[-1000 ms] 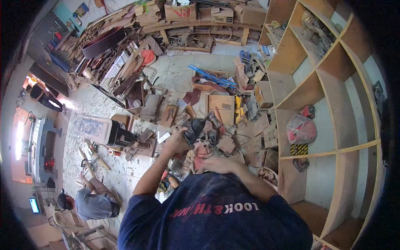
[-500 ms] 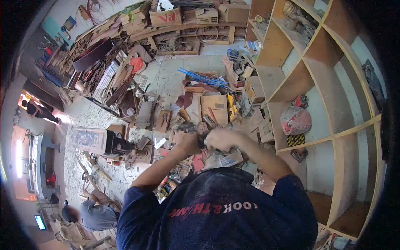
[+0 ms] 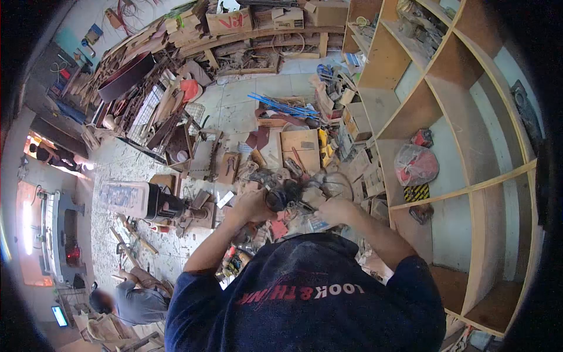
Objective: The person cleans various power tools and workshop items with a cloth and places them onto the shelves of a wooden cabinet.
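**Q:** What are your hands doing in that mess?

**Me:** My left hand (image 3: 249, 207) is wrapped around a dark tool (image 3: 278, 200), in front of my chest and over the pile (image 3: 314, 196). Can't say exactly what tool, my fingers cover part of it. My right hand (image 3: 337, 212) is near it with the fingers curled, but I can't tell if it's got anything.

**Q:** Lol, any room to move?

**Me:** Not much. There's a red scrap (image 3: 278, 226) just below the tool, and a white card (image 3: 225, 199) just off my left hand. Past the pile there's a board (image 3: 302, 141), pliers (image 3: 230, 164) on a block, then a bunch of blue strips (image 3: 285, 105). Boxes (image 3: 359, 120) are crammed between all that and the shelves (image 3: 410, 117), where a plastic bag (image 3: 415, 165) sits.

**Q:** And the other side?

**Me:** A big machine (image 3: 126, 196) lies out to my left, and a co-worker (image 3: 138, 302) is down low nearer me, well apart from my hands.
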### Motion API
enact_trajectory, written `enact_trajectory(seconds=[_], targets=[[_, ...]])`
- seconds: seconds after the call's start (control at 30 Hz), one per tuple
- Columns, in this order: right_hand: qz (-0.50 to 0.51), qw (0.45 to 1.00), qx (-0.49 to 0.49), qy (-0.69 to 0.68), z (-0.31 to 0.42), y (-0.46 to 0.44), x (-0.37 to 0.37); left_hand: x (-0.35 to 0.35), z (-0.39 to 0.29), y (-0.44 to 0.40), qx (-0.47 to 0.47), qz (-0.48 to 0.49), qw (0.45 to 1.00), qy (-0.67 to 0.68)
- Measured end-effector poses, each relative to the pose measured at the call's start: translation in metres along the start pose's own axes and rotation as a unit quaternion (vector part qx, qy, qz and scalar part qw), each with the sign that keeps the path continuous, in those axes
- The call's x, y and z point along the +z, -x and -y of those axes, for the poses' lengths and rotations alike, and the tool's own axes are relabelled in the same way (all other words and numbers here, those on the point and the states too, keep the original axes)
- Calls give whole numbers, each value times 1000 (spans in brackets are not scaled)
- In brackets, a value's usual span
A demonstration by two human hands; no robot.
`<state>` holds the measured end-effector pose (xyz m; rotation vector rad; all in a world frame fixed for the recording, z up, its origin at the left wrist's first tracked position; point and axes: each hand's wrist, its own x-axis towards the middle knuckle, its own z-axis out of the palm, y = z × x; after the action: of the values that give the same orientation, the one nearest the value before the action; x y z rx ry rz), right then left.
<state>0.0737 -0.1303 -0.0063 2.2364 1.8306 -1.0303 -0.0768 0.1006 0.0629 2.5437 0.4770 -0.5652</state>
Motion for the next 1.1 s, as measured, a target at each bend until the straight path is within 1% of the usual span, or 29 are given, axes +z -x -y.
enact_trajectory(seconds=[0.03, 0.07, 0.1, 0.13, 0.2, 0.27, 0.3, 0.37, 0.4, 0.43, 0.47, 0.5, 0.53, 0.57, 0.6, 0.63, 0.67, 0.7, 0.73, 0.8, 0.83, 0.87, 0.9, 0.93, 0.97, 1.0, 1.03, 1.07, 1.1], targets=[[61, 995, 47, 66, 6, 1, -12, 5, 4, -3, -30, -1, 999, -44], [60, 995, 47, 65, 10, 1, -21, 19, 19, -9, -37, -28, 998, -43], [59, 997, -19, -37, 14, 2, -31, 34, 34, -15, -44, -55, 997, -42], [58, 985, -86, -137, 18, -1, -36, 43, 44, -16, -16, -115, 991, -59], [-63, 953, -237, -176, 42, -8, -20, 51, 49, -15, 12, -172, 982, -75], [-72, 928, -253, -264, 78, -3, -15, 54, 53, -19, -49, -169, 984, -9], [6, 917, -205, -342, 92, 3, -18, 53, 55, -21, -70, -169, 983, 13], [24, 892, -250, -375, 77, 1, 3, 51, 66, -23, -37, -196, 970, 143], [0, 884, -241, -399, 58, -2, 18, 47, 66, -21, -39, -195, 970, 141], [-25, 876, -230, -423, 32, -6, 38, 39, 61, -18, 19, -138, 961, 238], [-120, 918, -221, -308, -6, -20, 67, 28, 52, -15, 78, -77, 937, 331], [-145, 924, -160, -317, -17, -19, 60, 17, 39, -12, 136, -12, 898, 419], [-167, 924, -98, -328, -29, -17, 53, 6, 24, -8, 192, 55, 843, 500], [-120, 878, 9, -463, -19, -4, 7, -14, 0, 5, 197, 64, 843, 497], [-128, 875, 16, -467, -24, -8, -23, -39, -29, 22, 211, 106, 902, 361], [-115, 916, -7, -383, -35, -13, -56, -30, -35, 14, 257, 133, 922, 258], [-100, 950, -28, -295, -44, -17, -83, -21, -41, 6, 308, 151, 926, 157], [-84, 974, -45, -204, -46, -17, -98, -12, -53, 2, 319, 158, 923, 149], [-93, 973, -33, -208, -41, -16, -103, -5, -65, -2, 246, 173, 953, 18], [-3, 982, -30, -187, -33, -13, -108, 22, -62, -24, 187, 139, 965, -122], [-10, 981, -17, -195, -28, -14, -95, 38, -52, -38, 178, 93, 969, -143], [-60, 981, -76, -167, -17, -18, -67, 48, -37, -54, 208, 43, 964, -157], [-111, 975, -132, -138, -6, -16, -41, 56, -19, -68, 253, -7, 951, -178], [-161, 963, -151, -152, 7, -5, -23, 57, -3, -80, 331, -58, 915, -221], [-184, 947, -113, -239, 21, 3, 9, 56, 11, -89, 430, -98, 849, -289], [-214, 917, -81, -327, 37, 12, 38, 53, 20, -96, 524, -145, 764, -349], [-212, 914, -77, -336, 37, 21, 51, 49, 27, -99, 549, -132, 759, -325], [-64, 890, 21, -451, 39, 31, 54, 38, 20, -87, 392, 53, 918, 33], [85, 826, 115, -545, 38, 39, 58, 33, 15, -82, 148, 227, 884, 380]])
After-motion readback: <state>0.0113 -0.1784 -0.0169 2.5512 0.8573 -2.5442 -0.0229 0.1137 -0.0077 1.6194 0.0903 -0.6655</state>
